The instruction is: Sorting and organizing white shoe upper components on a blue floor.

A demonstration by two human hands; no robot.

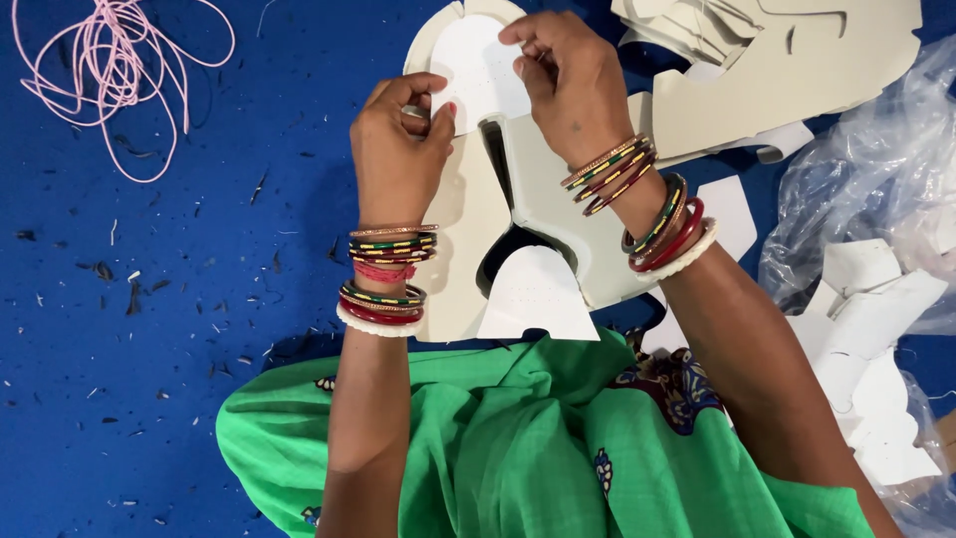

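I hold the cut cardboard shape (pixel 543 199) above my green lap cloth (pixel 518 438), its long axis running away from me. My left hand (pixel 398 149) pinches its left edge; my right hand (pixel 573 85) pinches the white top flap (pixel 473 70), farther out. Blue mat (pixel 149 329) lies left of it.

A loose tangle of thin pink cord (pixel 115 65) lies at the upper left on a blue fabric floor covering (pixel 149 399), which is strewn with small dark scraps and pale flecks. At the upper right sits a stack of cream-coloured die-cut cardboard sheets (pixel 797 70). Crumpled clear plastic wrapping (pixel 876 179) lies at the right edge, with a pile of white cut-out card pieces (pixel 876 339) just below it.
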